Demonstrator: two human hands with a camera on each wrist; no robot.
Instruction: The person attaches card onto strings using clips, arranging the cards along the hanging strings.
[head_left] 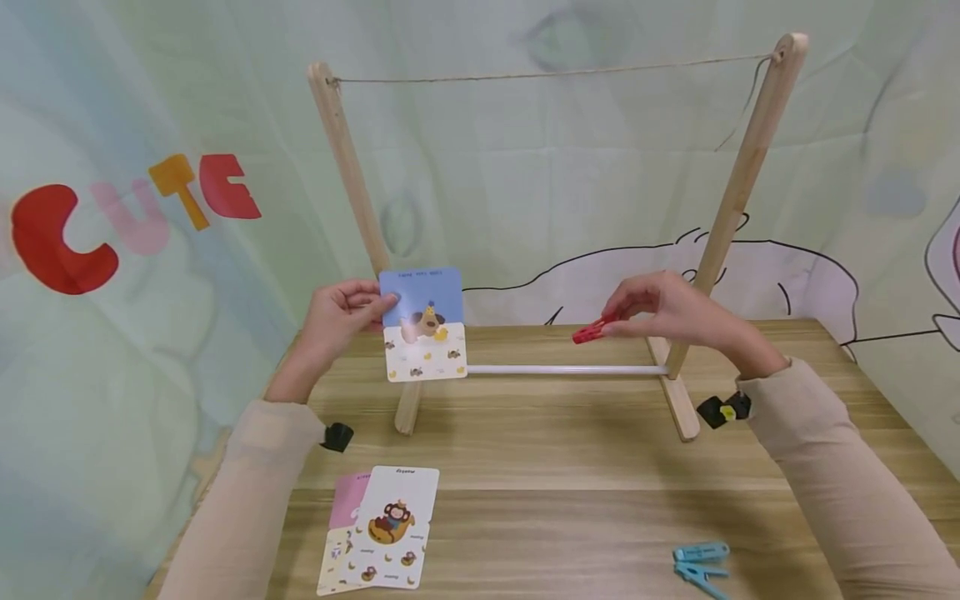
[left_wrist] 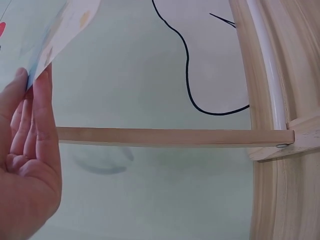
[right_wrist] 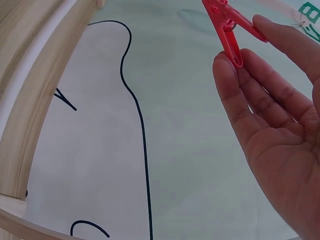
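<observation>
Between thumb and fingers, my left hand (head_left: 341,315) pinches the edge of a blue and white card (head_left: 424,350) with a cartoon dog on it. The card is held upright in front of the left post of a wooden frame. My right hand (head_left: 671,310) pinches a red clothespin (head_left: 588,332) by its handles, left of the right post. In the right wrist view the clothespin (right_wrist: 227,30) sits between the thumb and fingertips. A string (head_left: 555,75) runs across the top of the frame, well above both hands.
On the wooden table (head_left: 555,525), a white monkey card (head_left: 397,533) overlaps a pink and yellow card (head_left: 341,508) at front left. Blue clothespins (head_left: 701,560) lie at front right. A white rod (head_left: 562,369) joins the wooden posts (head_left: 746,192) low down. Behind hangs a printed curtain (head_left: 525,192).
</observation>
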